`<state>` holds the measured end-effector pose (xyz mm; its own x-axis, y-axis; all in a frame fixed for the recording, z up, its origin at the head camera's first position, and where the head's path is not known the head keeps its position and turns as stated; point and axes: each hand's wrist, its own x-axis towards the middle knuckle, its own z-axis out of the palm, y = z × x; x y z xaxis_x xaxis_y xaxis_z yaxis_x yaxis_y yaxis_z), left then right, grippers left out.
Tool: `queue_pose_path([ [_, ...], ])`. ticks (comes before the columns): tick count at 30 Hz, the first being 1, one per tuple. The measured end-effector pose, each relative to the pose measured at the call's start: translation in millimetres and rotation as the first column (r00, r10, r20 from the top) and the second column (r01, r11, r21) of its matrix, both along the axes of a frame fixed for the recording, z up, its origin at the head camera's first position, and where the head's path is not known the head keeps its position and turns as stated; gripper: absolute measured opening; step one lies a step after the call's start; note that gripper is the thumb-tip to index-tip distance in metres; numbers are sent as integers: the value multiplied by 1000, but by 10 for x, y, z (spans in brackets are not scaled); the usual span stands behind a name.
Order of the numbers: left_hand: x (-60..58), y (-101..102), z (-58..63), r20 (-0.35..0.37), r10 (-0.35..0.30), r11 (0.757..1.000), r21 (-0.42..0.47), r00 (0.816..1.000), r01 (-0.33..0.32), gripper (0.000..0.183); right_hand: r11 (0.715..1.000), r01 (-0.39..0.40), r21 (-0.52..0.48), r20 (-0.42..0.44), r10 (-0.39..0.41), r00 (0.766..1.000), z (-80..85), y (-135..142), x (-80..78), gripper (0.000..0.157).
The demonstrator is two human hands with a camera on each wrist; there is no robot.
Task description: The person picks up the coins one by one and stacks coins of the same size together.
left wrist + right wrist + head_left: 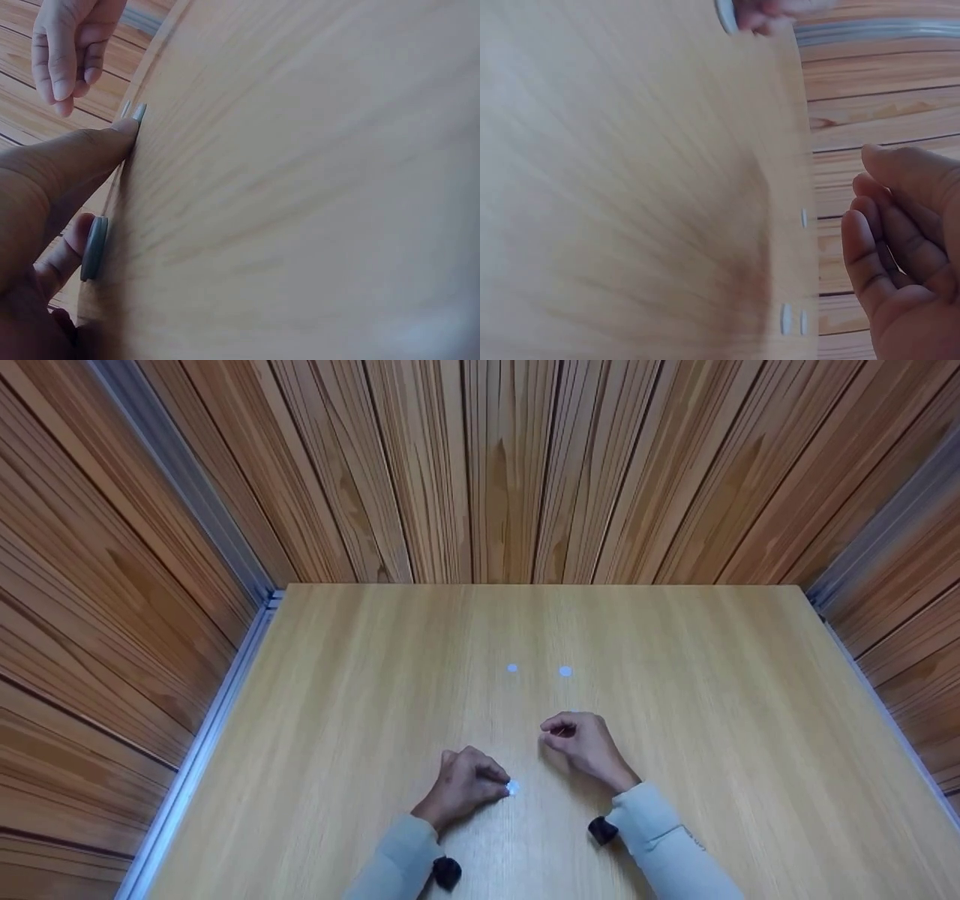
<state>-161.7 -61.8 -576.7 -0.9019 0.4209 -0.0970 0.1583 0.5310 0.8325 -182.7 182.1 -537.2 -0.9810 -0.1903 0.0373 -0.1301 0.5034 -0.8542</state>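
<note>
My left hand (466, 786) is low over the table, thumb and fingertips at the left edge of a small pale disc (513, 787). In the left wrist view this disc (94, 249) looks grey-green and thick, lying flat against a fingertip. To the right and farther forward, my right hand (585, 742) hovers above the table with loosely curled fingers. A gap shows between its thumb and fingers (860, 244), and nothing is held there. Beyond the hands lie a smaller white disc (512, 667) and a larger white disc (565, 671).
Another disc (786, 319) lies just beyond the right hand, mostly hidden by it in the head view. The light wooden table (360, 660) is bordered by a metal rail (202, 750) on the left. Wood-plank walls (502, 472) enclose the back and sides.
</note>
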Motion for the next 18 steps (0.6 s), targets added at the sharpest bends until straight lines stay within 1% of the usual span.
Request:
queue_pose_path([
  [6,0,14,-5,16,2,1000,2,1000,-2,12,999,47,-4,8,-47,999,63,66,-98,10],
  [13,34,5,-24,-77,11,1000,14,997,-10,13,996,87,-26,-56,-88,995,69,122,-199,7],
  [18,34,9,-18,-34,28,1000,1,999,-28,15,993,118,-22,-54,-119,991,64,184,-239,7],
])
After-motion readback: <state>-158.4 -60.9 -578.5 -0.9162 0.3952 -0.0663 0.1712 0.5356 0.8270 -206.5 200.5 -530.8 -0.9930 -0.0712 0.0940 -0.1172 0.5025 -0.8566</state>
